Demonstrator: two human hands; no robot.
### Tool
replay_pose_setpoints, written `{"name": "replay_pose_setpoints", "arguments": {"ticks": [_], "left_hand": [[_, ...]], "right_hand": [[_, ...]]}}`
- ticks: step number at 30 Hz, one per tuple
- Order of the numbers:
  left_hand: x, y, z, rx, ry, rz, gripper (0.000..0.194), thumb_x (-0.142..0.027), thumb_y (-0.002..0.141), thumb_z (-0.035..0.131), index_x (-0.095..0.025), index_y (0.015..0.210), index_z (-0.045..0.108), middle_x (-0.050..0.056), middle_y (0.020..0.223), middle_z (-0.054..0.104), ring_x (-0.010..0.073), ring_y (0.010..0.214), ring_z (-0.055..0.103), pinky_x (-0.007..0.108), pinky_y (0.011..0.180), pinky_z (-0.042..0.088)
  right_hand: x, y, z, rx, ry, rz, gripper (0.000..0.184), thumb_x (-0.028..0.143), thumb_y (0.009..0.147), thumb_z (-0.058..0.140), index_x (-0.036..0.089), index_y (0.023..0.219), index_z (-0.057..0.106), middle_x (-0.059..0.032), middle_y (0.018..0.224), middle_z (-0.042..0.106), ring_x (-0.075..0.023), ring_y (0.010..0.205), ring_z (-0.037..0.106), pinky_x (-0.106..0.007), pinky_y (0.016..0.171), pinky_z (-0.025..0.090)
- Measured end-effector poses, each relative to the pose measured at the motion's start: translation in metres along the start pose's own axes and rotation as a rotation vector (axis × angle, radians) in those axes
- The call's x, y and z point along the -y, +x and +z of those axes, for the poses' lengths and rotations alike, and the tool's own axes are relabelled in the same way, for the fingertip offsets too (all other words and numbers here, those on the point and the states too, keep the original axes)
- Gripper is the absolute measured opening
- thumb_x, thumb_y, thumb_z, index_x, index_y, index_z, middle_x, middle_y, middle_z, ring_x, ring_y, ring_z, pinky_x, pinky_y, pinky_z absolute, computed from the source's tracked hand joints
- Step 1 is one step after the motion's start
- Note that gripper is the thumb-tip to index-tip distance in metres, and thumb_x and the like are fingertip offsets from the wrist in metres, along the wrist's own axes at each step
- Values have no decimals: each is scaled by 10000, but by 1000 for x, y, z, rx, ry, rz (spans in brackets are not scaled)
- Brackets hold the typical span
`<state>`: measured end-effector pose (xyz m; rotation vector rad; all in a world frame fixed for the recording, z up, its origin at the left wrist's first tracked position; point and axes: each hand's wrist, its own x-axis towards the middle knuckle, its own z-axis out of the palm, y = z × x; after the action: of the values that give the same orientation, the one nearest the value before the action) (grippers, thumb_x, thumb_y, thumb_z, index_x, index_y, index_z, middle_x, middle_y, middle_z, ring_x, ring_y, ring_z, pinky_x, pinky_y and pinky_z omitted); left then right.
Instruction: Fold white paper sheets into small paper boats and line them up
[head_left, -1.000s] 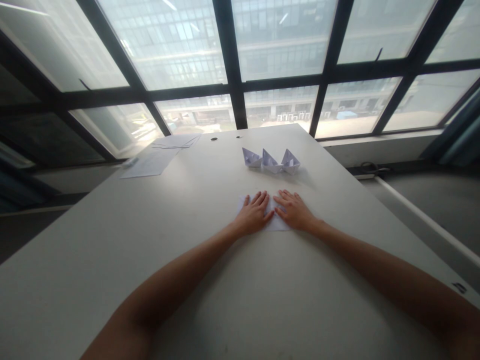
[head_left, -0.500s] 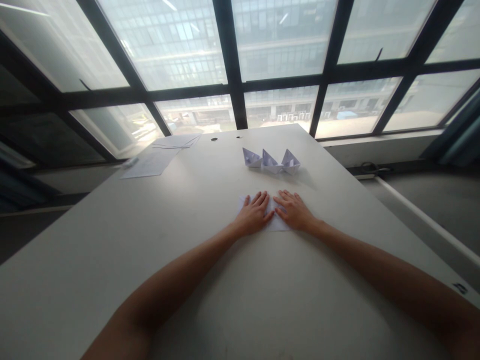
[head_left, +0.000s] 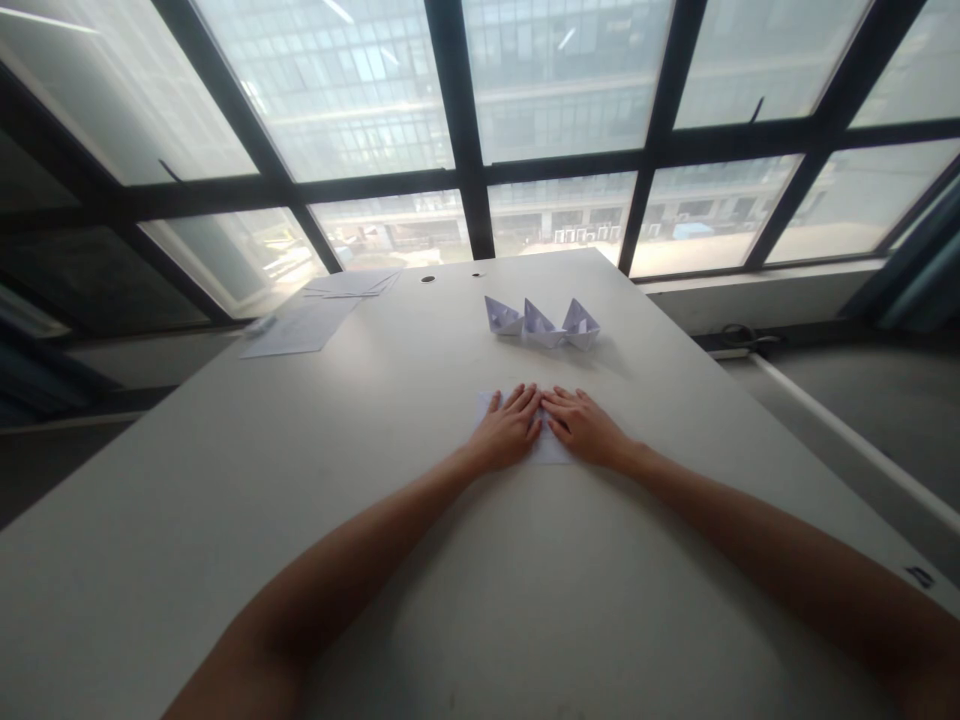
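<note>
A small white sheet of paper (head_left: 551, 450) lies on the table, mostly hidden beneath my two hands. My left hand (head_left: 508, 430) rests flat on its left part, fingers stretched away from me. On its right side lies my right hand (head_left: 583, 425), palm down with the fingers extended, its fingertips close to those of my left hand. Both hands are open and grip nothing. Just beyond them stand three folded paper boats in a row: a left boat (head_left: 503, 318), a middle boat (head_left: 541, 328) and a right boat (head_left: 580, 326).
The white table (head_left: 337, 420) stretches to a wall of dark-framed windows. Several white sheets (head_left: 300, 325) lie at its far left. A round dark hole (head_left: 427, 279) shows near the far edge. On the floor at right lies a dark cable (head_left: 742, 335).
My right hand has shifted slightly left, bringing its fingertips closer to my left hand. The left hand's thumb has drawn in a little. The boats have not moved.
</note>
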<state>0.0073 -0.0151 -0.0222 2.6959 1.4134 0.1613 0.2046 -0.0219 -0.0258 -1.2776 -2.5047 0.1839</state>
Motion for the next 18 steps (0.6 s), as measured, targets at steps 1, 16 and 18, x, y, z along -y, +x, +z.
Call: {"name": "replay_pose_setpoints", "arguments": {"ticks": [1, 16, 18], "left_hand": [[0, 0, -1, 5, 1, -2, 580, -410, 1038, 236, -190, 1573, 211, 85, 1644, 184, 225, 1527, 134, 547, 1203, 154], [2, 1, 2, 9, 23, 9, 565, -452, 1035, 258, -249, 1563, 253, 75, 1648, 178, 248, 1527, 131, 560, 1201, 144], [2, 1, 2, 7, 21, 8, 566, -452, 1035, 259, -249, 1563, 255, 74, 1647, 181, 247, 1527, 133, 563, 1200, 149]], "right_hand": [[0, 0, 0, 7, -16, 31, 504, 281, 989, 385, 154, 1471, 459, -109, 1544, 426, -263, 1458, 329, -502, 1183, 238], [-6, 1, 6, 16, -111, 305, 475, 267, 1014, 326, 178, 1458, 469, -145, 1583, 355, -277, 1477, 273, -531, 1177, 193], [-6, 0, 6, 14, -115, 303, 477, 267, 1010, 330, 179, 1457, 470, -147, 1582, 357, -277, 1476, 274, -529, 1177, 195]]}}
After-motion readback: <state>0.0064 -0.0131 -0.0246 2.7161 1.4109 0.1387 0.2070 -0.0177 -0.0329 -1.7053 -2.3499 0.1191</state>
